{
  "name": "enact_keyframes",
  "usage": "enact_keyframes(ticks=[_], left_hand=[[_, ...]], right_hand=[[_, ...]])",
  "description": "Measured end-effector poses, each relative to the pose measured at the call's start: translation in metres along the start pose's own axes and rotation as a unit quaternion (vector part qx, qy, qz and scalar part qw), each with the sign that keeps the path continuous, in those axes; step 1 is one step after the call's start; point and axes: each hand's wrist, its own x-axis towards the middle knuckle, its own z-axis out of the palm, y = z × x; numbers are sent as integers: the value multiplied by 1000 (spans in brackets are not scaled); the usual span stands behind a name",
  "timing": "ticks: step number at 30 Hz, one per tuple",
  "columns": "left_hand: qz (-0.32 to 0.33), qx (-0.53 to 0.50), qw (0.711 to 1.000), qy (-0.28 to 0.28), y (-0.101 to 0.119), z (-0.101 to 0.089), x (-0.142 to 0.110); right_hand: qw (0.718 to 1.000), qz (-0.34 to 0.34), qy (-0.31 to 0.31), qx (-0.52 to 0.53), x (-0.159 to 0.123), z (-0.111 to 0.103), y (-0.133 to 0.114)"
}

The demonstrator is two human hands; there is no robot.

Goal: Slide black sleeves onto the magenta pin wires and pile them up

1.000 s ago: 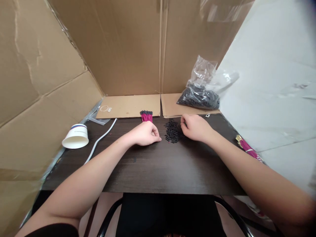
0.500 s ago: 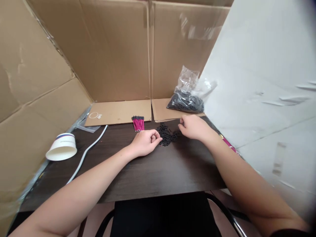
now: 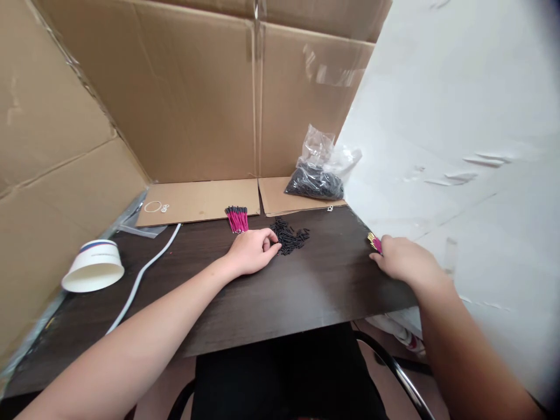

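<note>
My left hand (image 3: 255, 251) rests on the table with curled fingers, thumb and fingertips together at the left edge of a pile of small black tubes (image 3: 289, 238). Whatever those fingertips may hold is hidden. Just behind this hand lies a bundle of magenta wires with black sleeved ends (image 3: 237, 218). At the table's right edge, my right hand (image 3: 406, 259) closes around a second bundle of magenta wires, with gold tips (image 3: 374, 241). The gold tips stick out past its thumb and fingers, and the palm covers the rest.
A clear plastic bag of black tubes (image 3: 315, 181) sits on a cardboard strip at the back right. White rings (image 3: 153, 206) lie on the left cardboard (image 3: 196, 204). A tipped paper cup (image 3: 94, 265) and a white cable (image 3: 142, 277) are at left. Cardboard walls stand behind.
My right hand has moved right and toward me, from beside the black pile to the wires at the table's right edge. My left hand stays by the pile. The view has shifted slightly.
</note>
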Motion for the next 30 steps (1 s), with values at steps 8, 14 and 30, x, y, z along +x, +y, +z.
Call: enact_keyframes(ticks=[8, 14, 30], left_hand=[[10, 18, 1000, -10, -1, -1, 1], [9, 19, 1000, -12, 1, -2, 0], [9, 19, 1000, -19, -1, -3, 1]], right_hand=[[995, 19, 93, 21, -1, 25, 0], [993, 13, 111, 32, -2, 22, -8], [900, -268, 229, 257, -68, 31, -87]])
